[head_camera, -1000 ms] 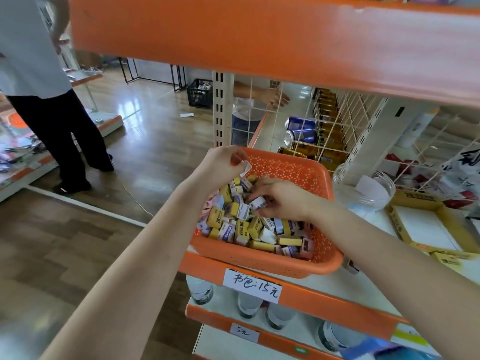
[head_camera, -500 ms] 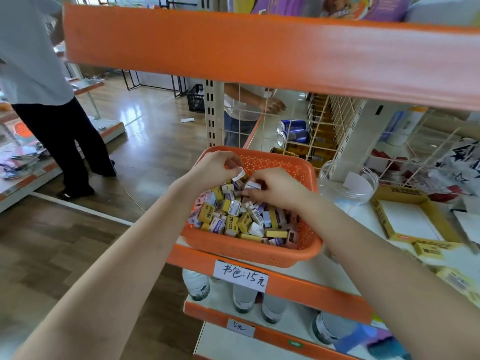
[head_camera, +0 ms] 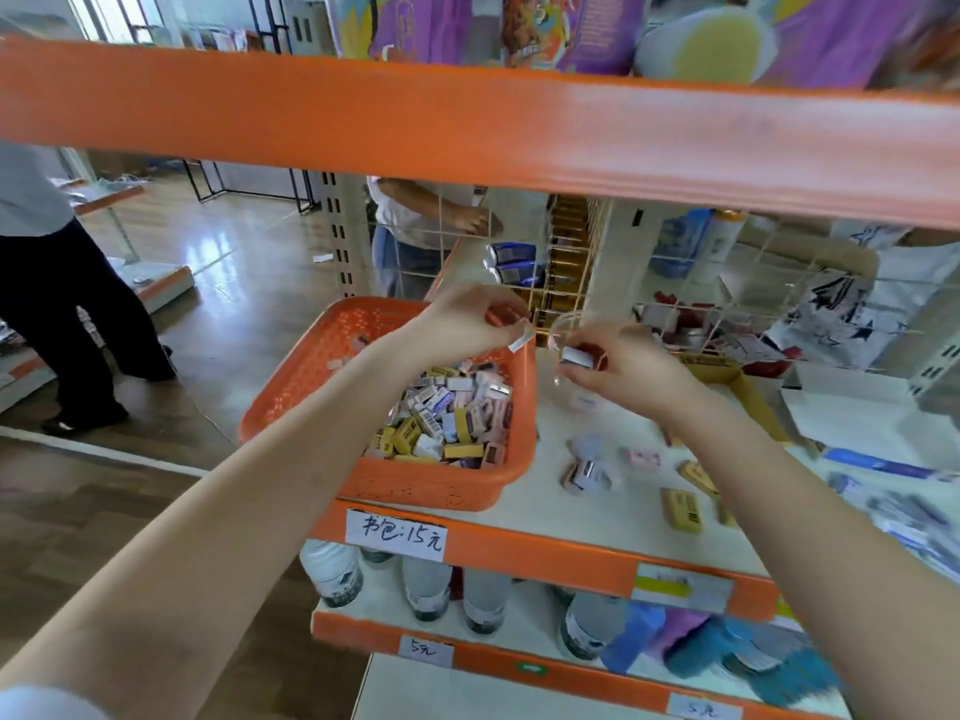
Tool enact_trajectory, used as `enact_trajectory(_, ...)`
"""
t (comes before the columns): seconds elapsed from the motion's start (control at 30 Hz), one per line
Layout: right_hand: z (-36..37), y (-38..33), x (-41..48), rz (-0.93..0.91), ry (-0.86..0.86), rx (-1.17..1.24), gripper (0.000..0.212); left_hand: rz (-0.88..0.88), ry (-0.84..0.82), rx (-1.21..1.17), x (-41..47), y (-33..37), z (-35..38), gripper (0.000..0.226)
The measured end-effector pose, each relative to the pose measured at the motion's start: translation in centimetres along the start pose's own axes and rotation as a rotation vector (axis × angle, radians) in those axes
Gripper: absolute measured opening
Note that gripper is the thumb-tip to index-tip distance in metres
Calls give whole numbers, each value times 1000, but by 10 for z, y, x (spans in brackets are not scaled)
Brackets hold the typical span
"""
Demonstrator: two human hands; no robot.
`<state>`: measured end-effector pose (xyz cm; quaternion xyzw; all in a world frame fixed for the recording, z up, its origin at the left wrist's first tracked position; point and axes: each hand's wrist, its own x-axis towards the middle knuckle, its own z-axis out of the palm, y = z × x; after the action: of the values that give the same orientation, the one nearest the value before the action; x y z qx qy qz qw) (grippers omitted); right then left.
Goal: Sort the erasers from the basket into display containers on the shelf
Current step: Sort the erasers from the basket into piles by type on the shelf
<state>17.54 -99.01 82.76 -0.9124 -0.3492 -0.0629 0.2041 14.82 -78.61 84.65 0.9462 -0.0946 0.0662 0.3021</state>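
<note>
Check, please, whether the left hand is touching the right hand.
Apart. The head view shows open space between the left hand and the right hand.

Left hand (head_camera: 467, 324) pinches a small white eraser (head_camera: 521, 339) at its fingertips, over the right rim of the orange basket (head_camera: 311, 366). Right hand (head_camera: 623, 371) pinches a grey-white eraser (head_camera: 576, 356), just right of the left fingertips and not touching them. A clear bowl (head_camera: 563, 324) sits behind the right fingers, blurred. Eraser pile (head_camera: 447, 418) below the left fingers. Yellow eraser (head_camera: 680, 509) lies loose on the shelf (head_camera: 597, 517), below the right hand.
</note>
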Motion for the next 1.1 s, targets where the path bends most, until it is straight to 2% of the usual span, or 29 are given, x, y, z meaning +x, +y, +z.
enact_trajectory(0.1,-3,21,-21,90,-21,-5,15,91,-68,20,10,28,17,26)
enact_trajectory(0.27,9,43,-49,162,-109,13,7,167,-273,197,14,54,50,29)
enact_trajectory(0.37,18,50,-59,246,-157,53,16,146,-415,244,8,55,70,32)
enact_trajectory(0.5,19,56,-62,295,-164,88,23,173,-499,311,4,52,79,32)
enact_trajectory(0.63,14,51,-60,307,-143,127,24,195,-403,252,5,50,67,31)
enact_trajectory(0.8,10,31,-41,221,-3,185,17,187,-202,155,-1,37,31,30)
enact_trajectory(0.97,16,-6,-12,83,113,178,20,20,-79,60,-18,9,-8,21)
enact_trajectory(1.1,28,-38,10,-53,63,147,19,-75,-3,81,-41,-22,-27,24)
